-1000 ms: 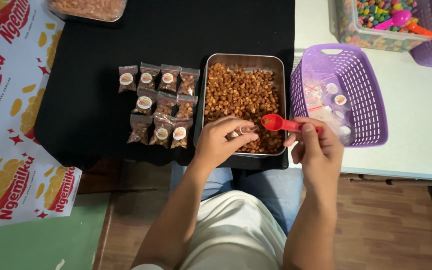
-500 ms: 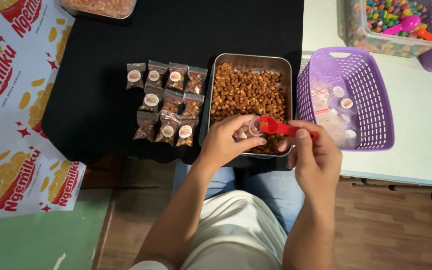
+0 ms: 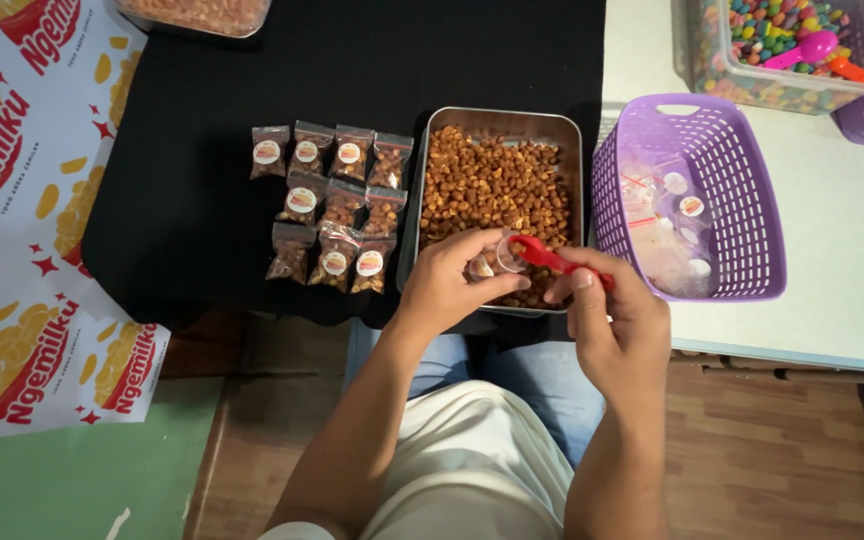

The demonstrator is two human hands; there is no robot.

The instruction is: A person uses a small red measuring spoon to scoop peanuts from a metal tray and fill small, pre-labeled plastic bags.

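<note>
The person sits at the near edge of the table with a metal tray [image 3: 497, 180] of brown coated nuts right in front of them, close enough that both hands can work over it without reaching. The left hand [image 3: 452, 280] is curled around a small clear bag [image 3: 492, 262], fingers pinching it so its mouth faces right, held just above the near end of the tray, so anything that spills would drop back among the nuts. The right hand [image 3: 607, 310] is closed on the handle of a red scoop [image 3: 542, 255], thumb and fingers pressed along it, and the bowl of the scoop is tipped against the bag's opening; whether the nuts are running in at this instant is too small to tell. To the left of the tray, on the black cloth [image 3: 202, 150], filled packets [image 3: 327, 205] with round labels lie in tidy rows, near the left hand. To the right a purple basket [image 3: 752, 220] holds empty clear bags, just beside the scoop hand. Far right stands a clear tub of coloured sweets [image 3: 752, 60] with a pink scoop in it, well apart from the hands. A printed red and white sheet [image 3: 22, 200] covers the left of the table.
</note>
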